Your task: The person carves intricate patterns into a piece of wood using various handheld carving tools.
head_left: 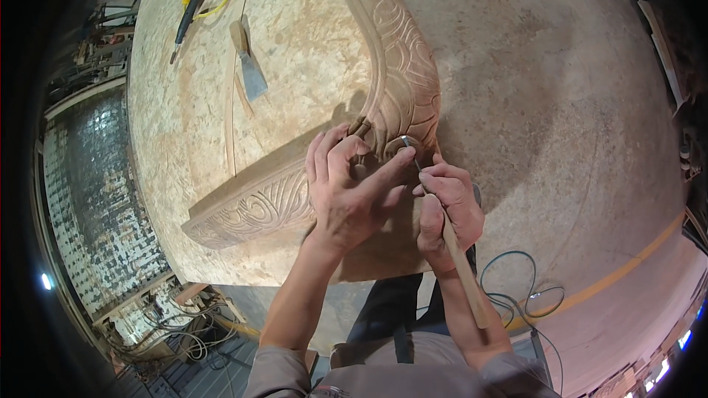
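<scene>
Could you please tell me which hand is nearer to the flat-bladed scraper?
Left. The left hand rests on the carved wood, below and right of the scraper; the right hand, gripping the carving tool, is farther right.

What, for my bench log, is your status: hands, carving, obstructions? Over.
Right hand grips carving tool, tip at carved wood. Left hand rests on that wood. Scraper, yellow-black tool off left, out of the way.

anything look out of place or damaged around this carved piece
No spill or clear damage shows on the carved wood. The untidy spots are the tangled cables at lower left and the thin green hose, lying in loose loops on the floor.
</scene>
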Motion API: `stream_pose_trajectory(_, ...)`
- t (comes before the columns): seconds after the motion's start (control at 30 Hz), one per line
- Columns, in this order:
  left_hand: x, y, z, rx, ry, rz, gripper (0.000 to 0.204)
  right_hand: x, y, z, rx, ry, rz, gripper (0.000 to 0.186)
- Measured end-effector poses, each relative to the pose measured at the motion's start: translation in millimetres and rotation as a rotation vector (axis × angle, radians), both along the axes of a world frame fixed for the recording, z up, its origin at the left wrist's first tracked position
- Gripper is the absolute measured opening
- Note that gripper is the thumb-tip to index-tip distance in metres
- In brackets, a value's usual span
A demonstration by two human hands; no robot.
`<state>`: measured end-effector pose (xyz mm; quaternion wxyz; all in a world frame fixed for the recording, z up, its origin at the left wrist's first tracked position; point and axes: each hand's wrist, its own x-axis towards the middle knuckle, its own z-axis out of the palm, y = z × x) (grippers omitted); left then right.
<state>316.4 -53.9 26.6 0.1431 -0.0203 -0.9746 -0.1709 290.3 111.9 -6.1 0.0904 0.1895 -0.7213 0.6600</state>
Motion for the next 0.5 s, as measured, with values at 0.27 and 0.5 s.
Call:
stream_pose_trajectory(0.27, -0.5, -0.2, -0.3, -0.001, 0.004, -0.007, 0.056, -2.9, 1.1, 4.6, -0.026, -0.023, 0.021, 0.019)
stream_pose_trajectory(0.5, -0.8, 0.4, 1.2, 0.005, -0.003, -0.012, 0.055, -2.7, 0.2, 4.0, -0.002, -0.008, 0.002, 0.018)
